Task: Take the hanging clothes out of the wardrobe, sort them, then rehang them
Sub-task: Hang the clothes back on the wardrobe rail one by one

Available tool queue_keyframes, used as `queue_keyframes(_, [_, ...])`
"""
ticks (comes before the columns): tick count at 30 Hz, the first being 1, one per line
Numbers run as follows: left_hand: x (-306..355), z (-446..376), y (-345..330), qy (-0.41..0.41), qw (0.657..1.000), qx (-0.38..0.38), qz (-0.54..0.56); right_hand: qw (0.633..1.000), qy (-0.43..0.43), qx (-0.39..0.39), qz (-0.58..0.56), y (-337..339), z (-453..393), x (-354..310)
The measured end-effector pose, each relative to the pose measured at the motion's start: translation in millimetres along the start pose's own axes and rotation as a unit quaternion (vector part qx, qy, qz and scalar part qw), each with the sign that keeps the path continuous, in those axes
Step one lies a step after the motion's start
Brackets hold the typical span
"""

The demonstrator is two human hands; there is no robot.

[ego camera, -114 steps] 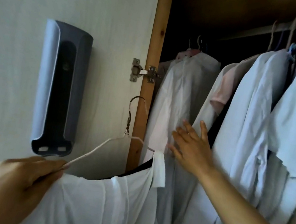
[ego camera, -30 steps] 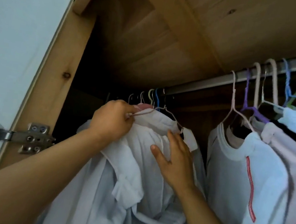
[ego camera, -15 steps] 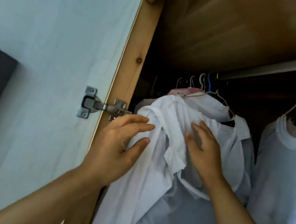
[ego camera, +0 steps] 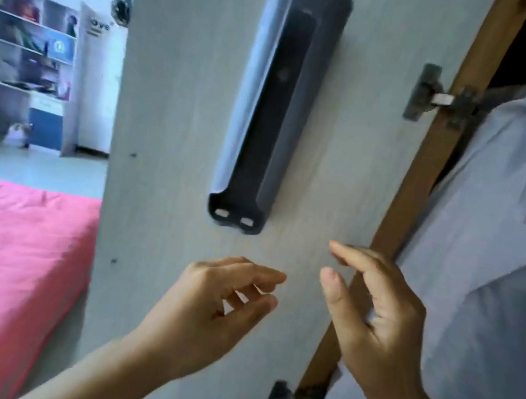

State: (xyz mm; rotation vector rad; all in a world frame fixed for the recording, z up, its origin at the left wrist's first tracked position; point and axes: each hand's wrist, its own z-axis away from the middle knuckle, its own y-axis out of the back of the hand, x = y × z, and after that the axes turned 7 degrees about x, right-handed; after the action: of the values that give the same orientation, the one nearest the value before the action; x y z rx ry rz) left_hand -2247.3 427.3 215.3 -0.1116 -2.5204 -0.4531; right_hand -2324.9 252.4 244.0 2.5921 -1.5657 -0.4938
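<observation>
Head cam: my left hand (ego camera: pixel 207 306) & right hand (ego camera: pixel 379 318) both loose, fingers relaxed, holding nothing, in front of wardrobe door (ego camera: pixel 171 120). White shirt (ego camera: pixel 491 236) hangs inside wardrobe, right of door edge.

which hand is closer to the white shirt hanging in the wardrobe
Right. The right hand is in front of the wardrobe's wooden frame, right beside the white shirt. The left hand is further left, in front of the open door.

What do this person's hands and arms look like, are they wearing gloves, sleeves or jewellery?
Both are bare. The left hand and right hand wear no gloves, and no ring or watch shows. Both forearms are uncovered as far as the picture's lower edge, with no sleeve in view. Motion blur hides fine detail.
</observation>
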Motion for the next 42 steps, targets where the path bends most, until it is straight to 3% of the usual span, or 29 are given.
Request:
queue_keyframes(5, [-59,102,110,0.101,0.983,-0.030,-0.148,0.992,-0.042,-0.074,-0.092,-97,70,-76])
queue_keyframes(8, [-95,167,178,0.164,0.949,-0.046,-0.264,0.978,-0.050,-0.131,-0.151,-166,111,-122])
queue_keyframes(12, [-116,248,270,0.237,0.896,-0.008,-0.375,0.945,-0.079,-0.198,-0.246,-261,160,-191])
queue_keyframes(16, [-108,308,344,0.346,0.847,0.070,-0.397,0.912,-0.062,-0.268,-0.304,-333,193,-257])
queue_keyframes(21, [-85,379,412,0.446,0.759,0.145,-0.451,0.848,-0.020,-0.363,-0.386,-401,231,-338])
queue_keyframes(27, [-56,448,470,0.562,0.655,0.261,-0.432,0.734,0.031,-0.491,-0.467,-469,270,-430])
queue_keyframes(35, [-83,498,551,0.643,0.511,0.387,-0.421,0.602,0.105,-0.610,-0.505,-593,317,-544])
queue_keyframes(39, [-120,520,594,0.662,0.438,0.455,-0.403,0.561,0.125,-0.638,-0.512,-665,352,-586])
queue_keyframes(42, [-146,537,626,0.663,0.407,0.491,-0.392,0.546,0.136,-0.659,-0.499,-716,380,-615])
